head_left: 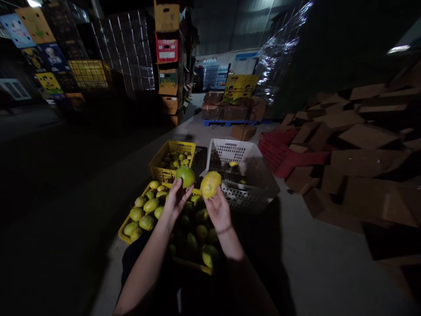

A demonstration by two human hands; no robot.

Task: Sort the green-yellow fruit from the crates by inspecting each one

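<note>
My left hand (pixel 177 198) holds a smooth, rounded green fruit (pixel 186 176) in its fingertips. Beside it, my right hand (pixel 217 208) grips a yellow fruit (pixel 211 184) with uneven, blotchy skin. Both fruits are raised side by side, a small gap apart, above a yellow crate (pixel 123 235) full of similar yellow-green oval fruit (pixel 151 205). Their exact kind is hard to tell. My forearms and shadow hide part of this crate. Behind it stands a second yellow crate (pixel 154 169) with smaller-looking fruit inside. To its right, a white crate (pixel 241 193) contains a few fruits, one bright yellow (pixel 233 163).
Flattened cardboard boxes (pixel 371 175) are heaped at the right, next to a red crate (pixel 279 153). Tall stacks of fruit boxes (pixel 167 48) rise behind. A blue pallet (pixel 226 123) carries cartons at the back. The concrete floor (pixel 315 245) is dimly lit.
</note>
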